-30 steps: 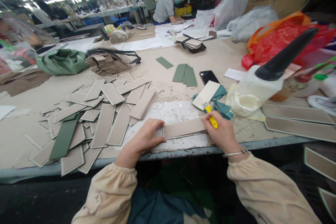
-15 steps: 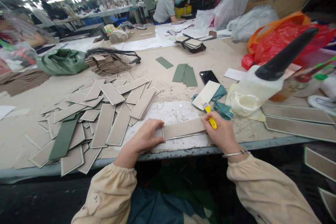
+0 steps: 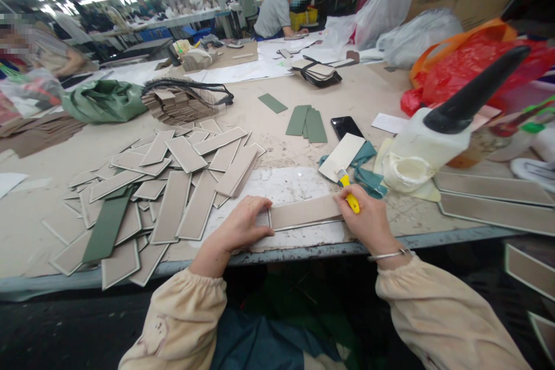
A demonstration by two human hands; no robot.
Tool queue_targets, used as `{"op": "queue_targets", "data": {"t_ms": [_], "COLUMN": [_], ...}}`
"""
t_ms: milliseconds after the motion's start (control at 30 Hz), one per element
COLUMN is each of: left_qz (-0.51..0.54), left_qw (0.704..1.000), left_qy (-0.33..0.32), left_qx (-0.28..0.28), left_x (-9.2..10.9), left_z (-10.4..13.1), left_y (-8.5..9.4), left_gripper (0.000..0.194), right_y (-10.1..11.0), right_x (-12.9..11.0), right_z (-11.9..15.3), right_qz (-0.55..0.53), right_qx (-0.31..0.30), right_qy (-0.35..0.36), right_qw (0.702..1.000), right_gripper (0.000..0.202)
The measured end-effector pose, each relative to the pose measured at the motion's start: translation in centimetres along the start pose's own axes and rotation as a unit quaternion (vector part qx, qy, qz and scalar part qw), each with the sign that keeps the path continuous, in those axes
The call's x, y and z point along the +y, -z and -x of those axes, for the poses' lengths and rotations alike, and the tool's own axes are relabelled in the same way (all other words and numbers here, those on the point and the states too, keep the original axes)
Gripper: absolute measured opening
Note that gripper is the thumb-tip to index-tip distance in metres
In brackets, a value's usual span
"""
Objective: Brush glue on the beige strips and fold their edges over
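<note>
A long beige panel (image 3: 306, 213) with a pale edge lies across a white sheet (image 3: 290, 185) near the table's front edge. My left hand (image 3: 243, 225) holds its left end, thumb and forefinger at the two long edges. In my right hand (image 3: 368, 217) is a small brush with a yellow handle (image 3: 352, 201); the fingers also touch the panel's right end, which looks slightly raised. The brush's bristles point away from me, over a cream card (image 3: 342, 156) that rests on a teal cloth (image 3: 363, 166).
Beige panels (image 3: 171, 205) lie heaped at left, a green strip (image 3: 106, 225) among them. Right of my hands stands a white glue container (image 3: 446, 141) with a black spout. Farther back are green pieces (image 3: 306, 122), a phone (image 3: 346, 127) and a bundled stack (image 3: 182, 101). A co-worker (image 3: 273, 14) leans over the table.
Both hands, the panel and the brush keep their places. The whole view has shifted only slightly.
</note>
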State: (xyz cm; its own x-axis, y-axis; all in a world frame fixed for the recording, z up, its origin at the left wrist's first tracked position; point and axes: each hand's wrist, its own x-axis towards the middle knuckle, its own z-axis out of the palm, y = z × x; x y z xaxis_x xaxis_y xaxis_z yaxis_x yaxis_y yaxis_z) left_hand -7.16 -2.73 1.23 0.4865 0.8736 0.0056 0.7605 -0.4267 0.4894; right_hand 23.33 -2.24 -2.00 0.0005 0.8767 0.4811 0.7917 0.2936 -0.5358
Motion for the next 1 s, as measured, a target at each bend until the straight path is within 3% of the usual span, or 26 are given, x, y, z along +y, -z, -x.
{"op": "queue_targets", "data": {"t_ms": [433, 667, 1000], "left_qz": [0.004, 0.009, -0.007], "left_qw": [1.000, 1.000, 1.000], "left_qy": [0.003, -0.006, 0.000], "left_qx": [-0.010, 0.007, 0.014], "left_x": [0.48, 0.46, 0.48], "left_z": [-0.14, -0.07, -0.38], "left_y": [0.34, 0.27, -0.13], "left_gripper": [0.050, 0.029, 0.039], "right_y": [0.17, 0.15, 0.15], "right_x": [-0.18, -0.24, -0.21], "right_z": [0.03, 0.04, 0.05], "right_qz": [0.010, 0.011, 0.008], "right_qx": [-0.001, -0.002, -0.003], "right_qy": [0.001, -0.004, 0.004], "right_qw": [1.000, 1.000, 1.000], "right_gripper": [0.007, 0.007, 0.008]}}
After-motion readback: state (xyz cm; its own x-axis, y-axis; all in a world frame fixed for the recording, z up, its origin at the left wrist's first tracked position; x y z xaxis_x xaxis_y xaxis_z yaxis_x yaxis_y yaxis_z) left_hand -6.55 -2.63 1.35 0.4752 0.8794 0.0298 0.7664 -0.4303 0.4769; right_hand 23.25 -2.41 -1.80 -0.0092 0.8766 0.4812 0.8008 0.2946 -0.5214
